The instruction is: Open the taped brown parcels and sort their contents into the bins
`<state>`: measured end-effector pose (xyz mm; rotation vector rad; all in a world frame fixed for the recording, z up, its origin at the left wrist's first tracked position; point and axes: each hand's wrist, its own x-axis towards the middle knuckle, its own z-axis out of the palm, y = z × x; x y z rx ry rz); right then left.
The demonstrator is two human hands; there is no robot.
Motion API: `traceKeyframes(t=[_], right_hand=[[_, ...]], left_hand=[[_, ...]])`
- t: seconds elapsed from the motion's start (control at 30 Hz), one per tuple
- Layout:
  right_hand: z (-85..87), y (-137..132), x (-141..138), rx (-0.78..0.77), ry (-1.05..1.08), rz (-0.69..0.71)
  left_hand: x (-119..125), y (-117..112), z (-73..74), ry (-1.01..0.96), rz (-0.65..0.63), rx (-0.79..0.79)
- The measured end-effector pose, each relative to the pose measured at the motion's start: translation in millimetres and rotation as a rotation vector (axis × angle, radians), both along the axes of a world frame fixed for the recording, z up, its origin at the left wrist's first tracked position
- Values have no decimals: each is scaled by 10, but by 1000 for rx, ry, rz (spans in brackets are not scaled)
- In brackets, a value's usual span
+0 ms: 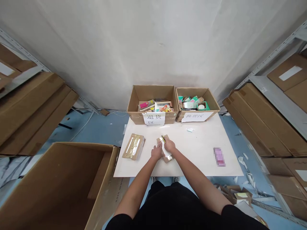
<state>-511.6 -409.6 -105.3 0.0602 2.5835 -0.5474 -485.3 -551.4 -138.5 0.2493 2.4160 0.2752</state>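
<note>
On the white bench [192,153], the left hand [157,152] and right hand [169,146] are holding a small brown packet [160,140], fingers of both clamped on it

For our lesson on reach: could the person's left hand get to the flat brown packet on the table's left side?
Probably yes. The left hand rests on a small package, and the flat brown packet lies close beside it on that side, with only bare table between them.

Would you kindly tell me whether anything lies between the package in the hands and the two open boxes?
Only a small pale scrap lies between the package and the right box; nothing visible lies before the left box.
</note>
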Motion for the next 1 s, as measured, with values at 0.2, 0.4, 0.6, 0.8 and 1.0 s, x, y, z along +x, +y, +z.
traceKeyframes(t=[0.2,0.4,0.6,0.8,1.0], right_hand=[[-9,-47,140,60,-61,-43],[50,111,671,108,-133,-54],[152,410,1437,169,-210,-55],[299,505,1544,113,-101,-178],[68,606,1496,62,19,-577]], left_hand=[[20,-55,-42,24,-5,58],[23,-77,-36,61,0,64],[-28,26,-14,89,-26,41],[-42,11,65,101,-56,15],[115,118,44,124,-44,17]])
